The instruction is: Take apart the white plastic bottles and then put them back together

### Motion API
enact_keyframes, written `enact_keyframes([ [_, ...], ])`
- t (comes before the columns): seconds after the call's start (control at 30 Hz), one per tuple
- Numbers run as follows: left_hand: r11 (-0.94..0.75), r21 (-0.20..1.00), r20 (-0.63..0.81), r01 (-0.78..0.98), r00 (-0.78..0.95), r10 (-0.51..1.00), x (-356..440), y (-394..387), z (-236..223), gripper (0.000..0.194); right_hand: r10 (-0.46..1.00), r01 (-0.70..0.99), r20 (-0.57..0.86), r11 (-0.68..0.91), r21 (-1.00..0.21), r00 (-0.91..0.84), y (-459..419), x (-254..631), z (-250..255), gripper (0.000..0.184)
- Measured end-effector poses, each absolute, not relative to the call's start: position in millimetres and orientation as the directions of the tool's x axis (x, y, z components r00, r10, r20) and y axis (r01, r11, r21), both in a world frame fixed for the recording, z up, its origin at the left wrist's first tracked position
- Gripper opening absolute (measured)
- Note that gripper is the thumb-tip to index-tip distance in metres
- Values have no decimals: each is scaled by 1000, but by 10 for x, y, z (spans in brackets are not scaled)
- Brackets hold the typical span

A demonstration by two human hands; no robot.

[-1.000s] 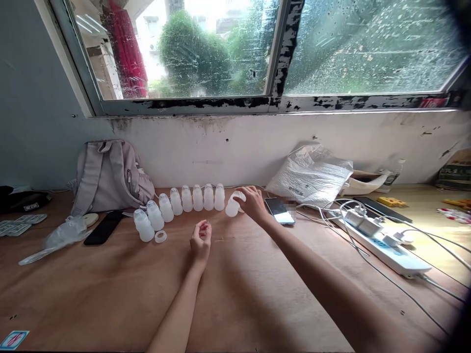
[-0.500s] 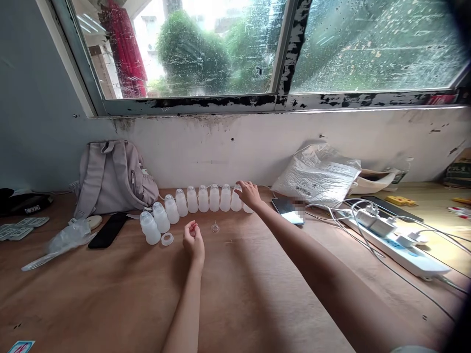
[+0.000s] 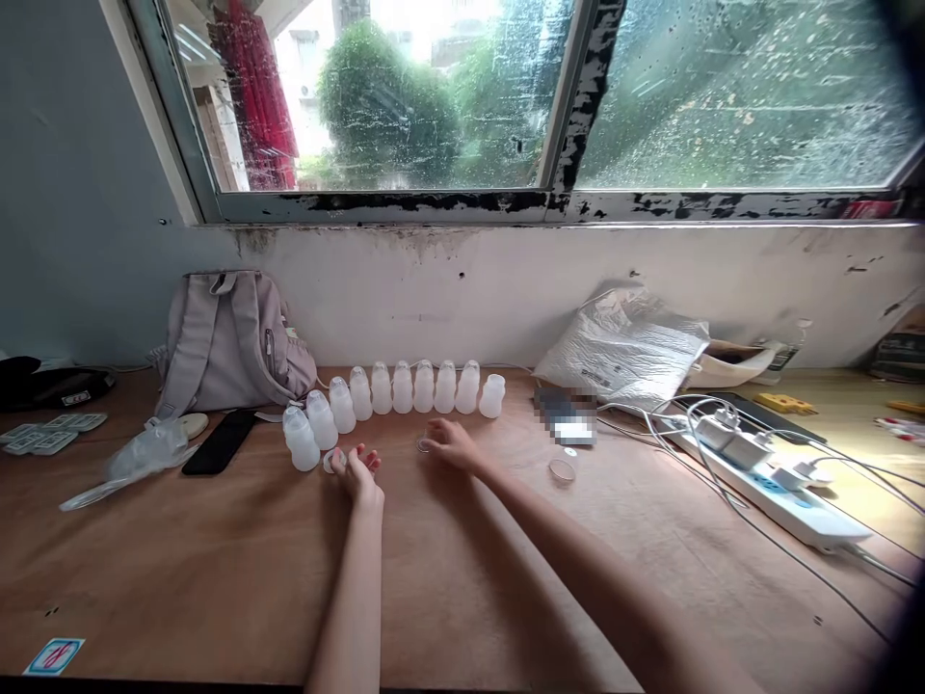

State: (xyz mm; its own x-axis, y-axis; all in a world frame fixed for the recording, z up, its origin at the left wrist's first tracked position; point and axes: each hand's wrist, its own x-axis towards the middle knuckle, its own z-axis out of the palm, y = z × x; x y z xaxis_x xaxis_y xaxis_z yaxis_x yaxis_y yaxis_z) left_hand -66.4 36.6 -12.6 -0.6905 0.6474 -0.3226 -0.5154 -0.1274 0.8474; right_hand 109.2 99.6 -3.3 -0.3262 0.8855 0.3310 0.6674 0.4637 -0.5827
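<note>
Head view: left hand (image 3: 359, 470) open, touching ring (image 3: 332, 462); right hand (image 3: 449, 444) pinching clear piece (image 3: 423, 444).

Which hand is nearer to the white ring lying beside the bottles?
Left. The left hand has its fingertips at the white ring, seemingly touching it. The right hand is farther right, at a small clear piece.

Backpack (image 3: 231, 339) against wall, far left of table (image 3: 180, 578). Black phone (image 3: 219, 442) flat just in front of backpack; small pale disc (image 3: 192, 425) beside it. Crumpled clear bag (image 3: 137, 460) left of phone. Dark pouch (image 3: 50, 384) and grey packets (image 3: 50, 436) at left edge. Sticker (image 3: 54, 655) at near left corner. White plastic bag (image 3: 625, 347) against wall, right of centre. Power strip (image 3: 766, 477) with chargers and tangled cables at right. Clear round lid (image 3: 562, 469) left of strip. Window (image 3: 506, 96) above, rain-spotted.
</note>
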Motion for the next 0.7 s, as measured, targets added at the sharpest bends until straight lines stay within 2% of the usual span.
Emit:
enact_keyframes([
  [0.13, -95, 849, -314, -520, -641, 700, -587, 366, -138, 43, 884, 591, 391, 464, -660, -257, 846, 1028, -187, 16],
  [0.27, -30, 870, -287, -491, -557, 779, -444, 383, -156, 33, 903, 407, 419, 419, -812, -92, 674, 1203, -184, 22],
  [0.37, 37, 898, -257, -438, -454, 853, -284, 383, -163, 28, 918, 297, 396, 381, -875, -13, 493, 1396, -173, 25],
  [0.57, 122, 970, -170, -210, -225, 960, -12, 249, -126, 16, 932, 324, 341, 288, -901, 121, 279, 1644, -143, 22],
  [0.63, 4, 1000, -6, -6, -264, 965, 26, 195, -107, 16, 928, 355, 337, 266, -896, 157, 279, 1671, -132, 21],
  [0.7, -179, 930, 272, 322, -274, 923, 44, 157, -100, 15, 920, 379, 349, 264, -887, 176, 295, 1676, -134, 21],
])
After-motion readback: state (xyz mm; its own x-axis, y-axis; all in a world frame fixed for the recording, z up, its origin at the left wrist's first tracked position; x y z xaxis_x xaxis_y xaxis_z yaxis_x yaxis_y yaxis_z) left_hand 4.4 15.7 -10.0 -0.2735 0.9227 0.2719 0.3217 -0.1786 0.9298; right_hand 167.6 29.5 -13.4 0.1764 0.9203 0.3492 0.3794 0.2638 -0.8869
